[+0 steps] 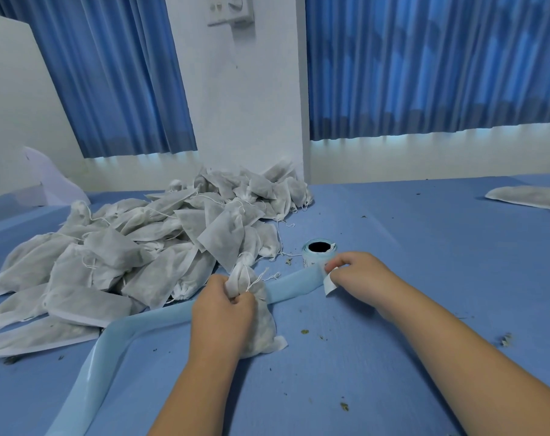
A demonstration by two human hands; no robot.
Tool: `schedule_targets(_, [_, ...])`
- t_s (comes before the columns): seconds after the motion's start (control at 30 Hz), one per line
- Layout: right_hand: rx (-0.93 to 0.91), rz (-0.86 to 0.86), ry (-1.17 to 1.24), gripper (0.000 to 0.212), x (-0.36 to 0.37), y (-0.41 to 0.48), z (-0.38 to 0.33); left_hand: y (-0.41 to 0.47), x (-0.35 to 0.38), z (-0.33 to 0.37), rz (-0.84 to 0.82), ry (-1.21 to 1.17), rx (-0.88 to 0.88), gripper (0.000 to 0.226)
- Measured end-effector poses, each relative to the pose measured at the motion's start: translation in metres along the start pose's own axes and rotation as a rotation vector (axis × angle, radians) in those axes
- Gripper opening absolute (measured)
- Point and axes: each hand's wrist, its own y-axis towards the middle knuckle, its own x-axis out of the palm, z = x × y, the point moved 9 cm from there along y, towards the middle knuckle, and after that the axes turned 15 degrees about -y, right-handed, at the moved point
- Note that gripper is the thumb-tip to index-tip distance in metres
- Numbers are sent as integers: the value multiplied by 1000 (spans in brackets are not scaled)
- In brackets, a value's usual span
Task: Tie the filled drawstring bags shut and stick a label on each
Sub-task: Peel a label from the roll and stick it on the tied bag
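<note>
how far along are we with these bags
Done: the bag in the left hand has its neck drawn in. In hand: the right hand pinches a label by the roll, not yet on the bag. Left: the pile, where I see no labels.

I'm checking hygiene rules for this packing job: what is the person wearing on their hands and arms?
Nothing that shows. The left hand and right hand are bare: no gloves, and no ring on the fingers that show. The left forearm and right forearm are bare down to the picture's lower edge, with no sleeve, watch or bracelet in view.
</note>
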Motion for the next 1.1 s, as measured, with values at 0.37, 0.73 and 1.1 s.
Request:
schedule_targets(0.37, [-117,-95,276,29,-28,-15,9,-14,15,39,-112,67,347,16])
schedule_targets(0.73, [-179,-123,465,29,-62,-30,44,-40,55,69,-409,253,489,14])
schedule_targets(1.1, [-469,-279,828,26,-83,-56,6,-22,169,96,-631,-189,10,11])
